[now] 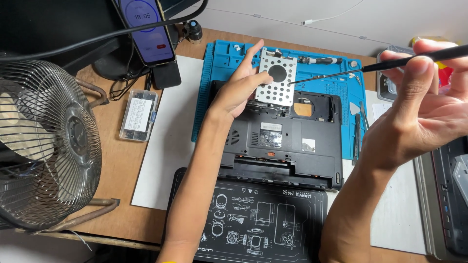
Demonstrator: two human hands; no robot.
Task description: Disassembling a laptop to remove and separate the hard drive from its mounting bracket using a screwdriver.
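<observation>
Electronics repair workstation, small and improvised. Wooden bench (105, 146) overlaid with blue silicone repair mat (219, 63) and black printed work mat (253, 219). Opened laptop base (287, 146), underside up. Loose screwdrivers and pry tools (358, 122). Clear compartmented screw box (139, 115). Propped phone (146, 29) showing timer. Metal desk fan (46, 143) at edge.

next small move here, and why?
Probably ease the screwdriver tip into the side of the perforated metal caddy: the left hand holds the caddy tilted above the open laptop base, and the right hand has the tip right at its edge.
</observation>
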